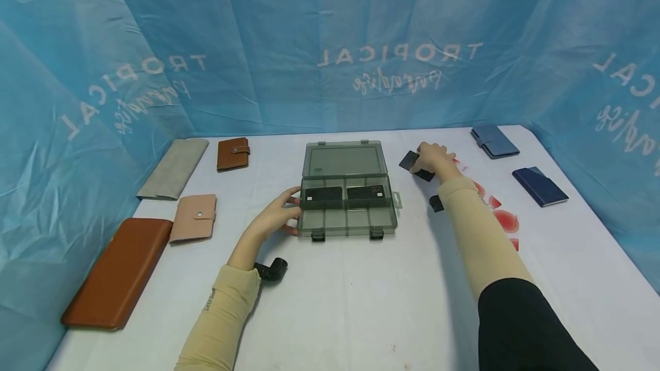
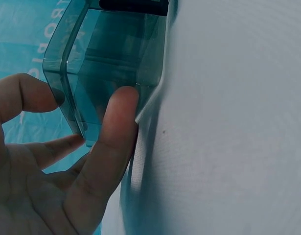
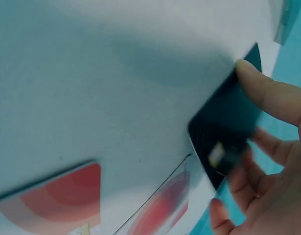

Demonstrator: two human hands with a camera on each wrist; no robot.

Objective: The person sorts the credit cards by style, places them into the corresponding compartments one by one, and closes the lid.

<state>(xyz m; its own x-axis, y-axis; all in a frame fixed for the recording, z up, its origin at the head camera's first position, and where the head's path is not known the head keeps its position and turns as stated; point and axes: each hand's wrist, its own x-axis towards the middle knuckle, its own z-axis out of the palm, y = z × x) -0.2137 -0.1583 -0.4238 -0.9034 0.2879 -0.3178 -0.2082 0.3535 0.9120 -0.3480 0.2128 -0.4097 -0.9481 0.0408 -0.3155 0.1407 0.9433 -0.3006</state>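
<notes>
A green see-through plastic compartment box [image 1: 345, 218] stands on the table with its lid [image 1: 344, 160] raised at the back. Two black cards [image 1: 323, 194] [image 1: 366, 192] show inside it, side by side. My left hand [image 1: 278, 210] touches the box's left side, thumb and fingers spread along the wall; the left wrist view shows the thumb [image 2: 120, 115] against it. To the right of the box, my right hand [image 1: 434, 159] pinches a black card [image 3: 223, 117], tilted above the table. Red-patterned cards [image 1: 507, 221] lie under and beside the right forearm, which partly hides them.
On the left are a large brown wallet [image 1: 118, 273], a pink card holder [image 1: 193, 219], a grey wallet [image 1: 173, 169] and a small brown wallet [image 1: 233, 155]. At the right lie a blue-grey wallet [image 1: 495, 142] and a navy card holder [image 1: 539, 186]. Blue curtains [image 1: 289, 27] surround the table.
</notes>
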